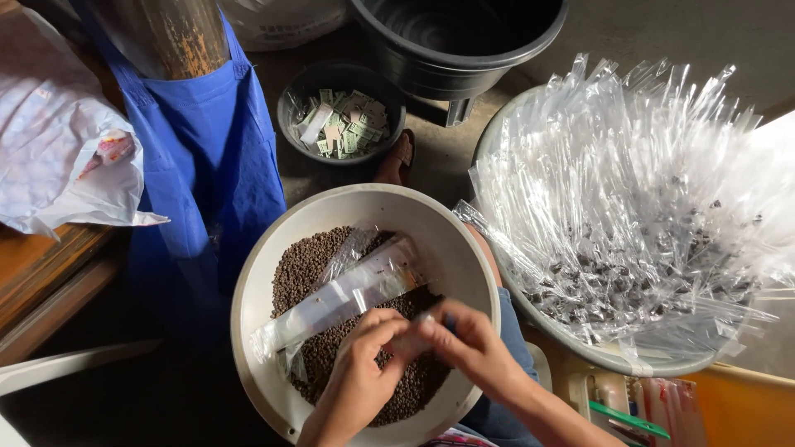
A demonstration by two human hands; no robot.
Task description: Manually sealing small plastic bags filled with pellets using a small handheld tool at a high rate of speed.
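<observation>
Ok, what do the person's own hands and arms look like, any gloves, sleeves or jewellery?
Both the left hand and the right hand are bare: no gloves, and no rings or watch that the head view shows. The forearms are uncovered too, with no sleeve reaching down to the bottom edge of the picture.

Two hands, the left hand and the right hand. One cream bowl of brown pellets, too many to count. Two long clear sleeves lie on the pellets. One small dark bowl of paper slips, uncounted. One large black tub. One basin heaped with filled clear sleeves, too many to count.
</observation>
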